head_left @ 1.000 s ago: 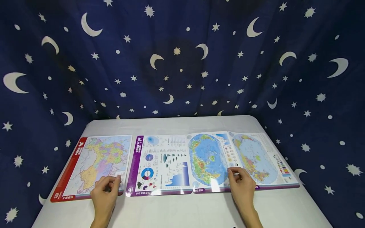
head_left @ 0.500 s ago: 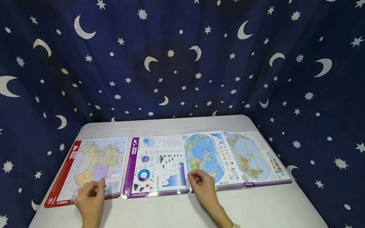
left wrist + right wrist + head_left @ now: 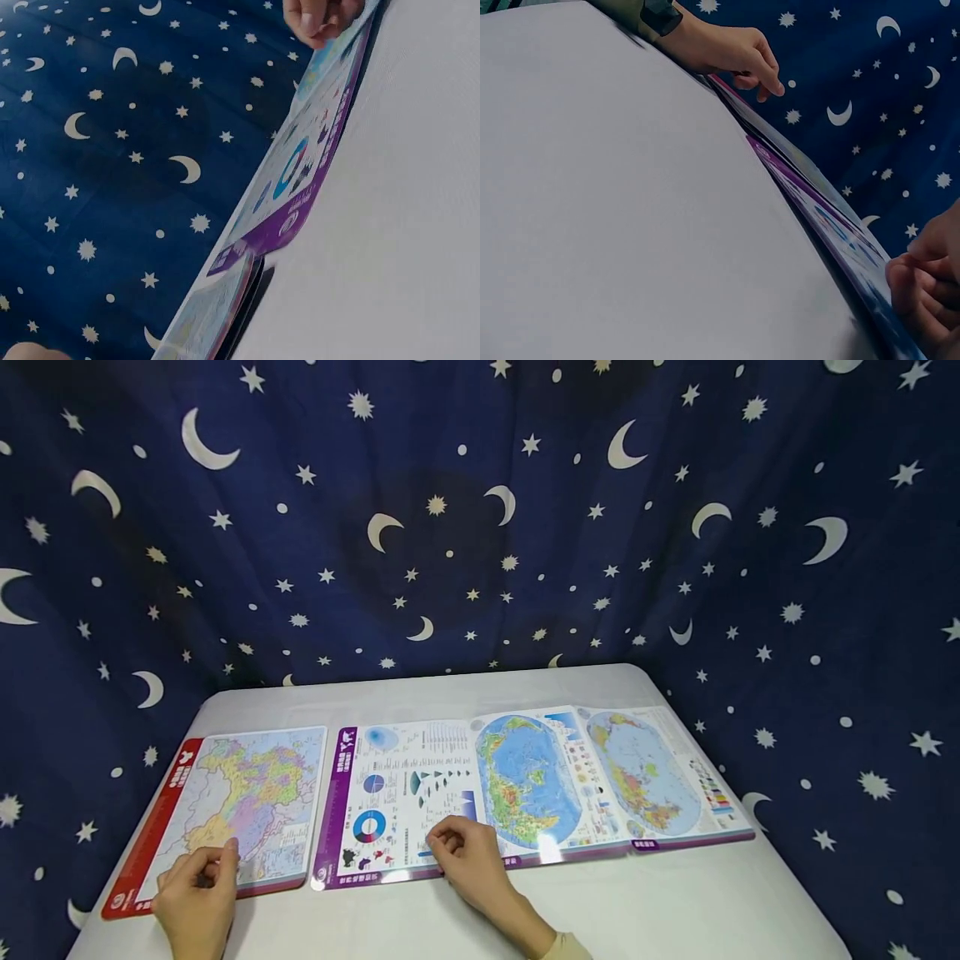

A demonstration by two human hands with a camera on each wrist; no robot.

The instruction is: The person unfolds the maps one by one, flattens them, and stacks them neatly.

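Observation:
My left hand (image 3: 197, 897) hovers at the near edge of a red-bordered map sheet (image 3: 255, 802), its fingers loosely curled with nothing visible in them. The sheet shows a coloured political map. My right hand (image 3: 472, 864) is over the near edge of a purple-bordered fold-out map (image 3: 386, 802), near the join of its first two panels. In the right wrist view, the right hand (image 3: 930, 289) has its fingers bent and thumb near the index finger, holding nothing visible. The fold-out's other panels bear a physical world map (image 3: 525, 777) and a political world map (image 3: 648, 772).
Both map pieces lie side by side on a white table (image 3: 390, 935), with a narrow gap between them. A dark blue curtain (image 3: 450, 585) with moons and stars stands behind the table and along its sides.
My right hand has moved left from the join of the two world-map panels to the chart panel. My left hand has shifted left along the red map's near edge. The head view has swung slightly right.

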